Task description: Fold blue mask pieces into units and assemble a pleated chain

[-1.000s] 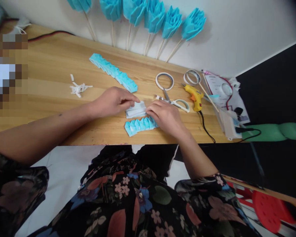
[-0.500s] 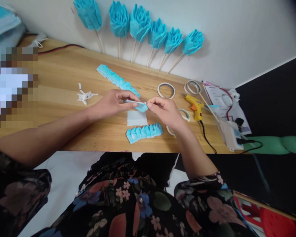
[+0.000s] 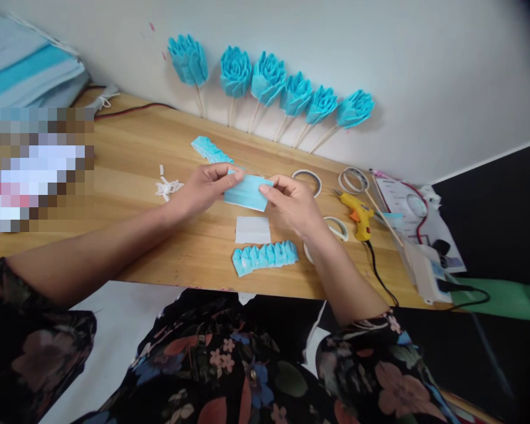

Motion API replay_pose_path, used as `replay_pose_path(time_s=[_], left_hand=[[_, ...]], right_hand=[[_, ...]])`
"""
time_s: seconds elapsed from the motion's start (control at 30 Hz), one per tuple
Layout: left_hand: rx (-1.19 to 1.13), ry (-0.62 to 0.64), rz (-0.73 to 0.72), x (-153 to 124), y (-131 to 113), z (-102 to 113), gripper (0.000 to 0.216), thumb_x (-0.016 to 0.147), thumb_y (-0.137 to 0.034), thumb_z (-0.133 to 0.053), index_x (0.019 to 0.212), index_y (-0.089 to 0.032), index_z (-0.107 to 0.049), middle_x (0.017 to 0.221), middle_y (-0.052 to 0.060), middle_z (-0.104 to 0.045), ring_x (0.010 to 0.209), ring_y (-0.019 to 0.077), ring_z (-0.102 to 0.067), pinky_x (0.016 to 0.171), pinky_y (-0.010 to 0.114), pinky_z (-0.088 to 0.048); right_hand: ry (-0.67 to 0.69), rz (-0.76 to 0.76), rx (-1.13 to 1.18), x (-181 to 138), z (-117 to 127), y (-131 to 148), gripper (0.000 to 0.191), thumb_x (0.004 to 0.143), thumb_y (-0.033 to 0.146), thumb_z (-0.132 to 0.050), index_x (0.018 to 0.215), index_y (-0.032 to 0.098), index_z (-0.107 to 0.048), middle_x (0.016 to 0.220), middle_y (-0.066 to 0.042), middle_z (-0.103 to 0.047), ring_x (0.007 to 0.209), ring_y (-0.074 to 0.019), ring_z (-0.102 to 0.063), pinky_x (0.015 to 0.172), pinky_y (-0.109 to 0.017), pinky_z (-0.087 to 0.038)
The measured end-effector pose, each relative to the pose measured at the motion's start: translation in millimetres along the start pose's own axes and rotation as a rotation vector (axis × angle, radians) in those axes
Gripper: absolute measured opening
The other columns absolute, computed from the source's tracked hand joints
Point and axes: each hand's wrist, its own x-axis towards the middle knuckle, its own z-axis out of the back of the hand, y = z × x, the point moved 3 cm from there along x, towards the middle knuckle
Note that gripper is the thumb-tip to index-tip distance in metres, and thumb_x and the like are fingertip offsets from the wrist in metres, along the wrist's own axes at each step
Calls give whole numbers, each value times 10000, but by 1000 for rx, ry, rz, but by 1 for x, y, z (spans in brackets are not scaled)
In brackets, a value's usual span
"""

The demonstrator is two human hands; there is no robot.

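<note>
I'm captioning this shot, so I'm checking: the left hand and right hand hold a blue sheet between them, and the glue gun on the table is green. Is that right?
Not quite: in the head view, the glue gun on the table is yellow, not green. The rest stands: the left hand and right hand hold a blue sheet between them.

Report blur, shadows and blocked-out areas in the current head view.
Head view: the right hand looks slightly blurred; soft shadows fall on the wall beside the blue flowers; coarse pixelation masks part of the left side; the upper right corner darkens to black.
</note>
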Motion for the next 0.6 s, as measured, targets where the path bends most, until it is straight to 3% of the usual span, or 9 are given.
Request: replay_pose_path(time_s=[0.13, 0.27, 0.33, 0.4, 0.47, 0.6], left_hand=[[-90, -19, 67, 6, 8, 7, 442, 1029, -563, -377, 851, -207, -567, 749, 66, -651, 654, 172, -631, 605, 298, -521], [-428, 256, 311, 5, 16, -1, 661, 991, -719, -330, 843, -155, -643, 768, 131, -721, 660, 191, -670, 644, 308, -551], [-602, 369, 402, 1, 15, -8, 761, 978, -764, -284, 968, -123, -693, 884, 169, -764, 776, 235, -717, 741, 343, -576], [-715, 374, 438, -1, 14, -12, 747, 998, -736, -297, 1164, -118, -681, 1027, 178, -777, 924, 276, -736, 842, 382, -578], [-783, 299, 441, -2, 12, -13, 653, 1021, -665, -375, 1308, -135, -624, 1130, 176, -763, 1024, 293, -729, 897, 405, -571], [-814, 178, 447, -1, 14, -9, 531, 1025, -556, -501, 1373, -163, -576, 1215, 181, -732, 1017, 278, -739, 888, 404, -579]], right_hand=[[-159, 243, -226, 6, 11, 15, 161, 916, 366, -661, 836, 226, -675, 801, 7, -692, 735, -150, -623, 697, -306, -495], [-330, 673, -523, 3, 13, 26, 100, 965, 262, -629, 911, 256, -712, 980, -20, -760, 941, -199, -684, 879, -400, -536], [-336, 840, -627, 0, 9, 22, 112, 969, 222, -633, 961, 285, -726, 1053, -12, -768, 990, -206, -682, 916, -426, -537], [-303, 902, -704, -2, 3, 14, 156, 963, 198, -639, 986, 321, -733, 1126, 4, -763, 1034, -214, -670, 924, -436, -545], [-269, 897, -745, -3, 0, 7, 185, 957, 193, -642, 989, 349, -736, 1172, 18, -752, 1073, -225, -659, 942, -454, -548], [-306, 879, -719, -5, 4, 6, 194, 944, 188, -660, 1011, 356, -731, 1210, 12, -734, 1106, -242, -656, 967, -497, -536]])
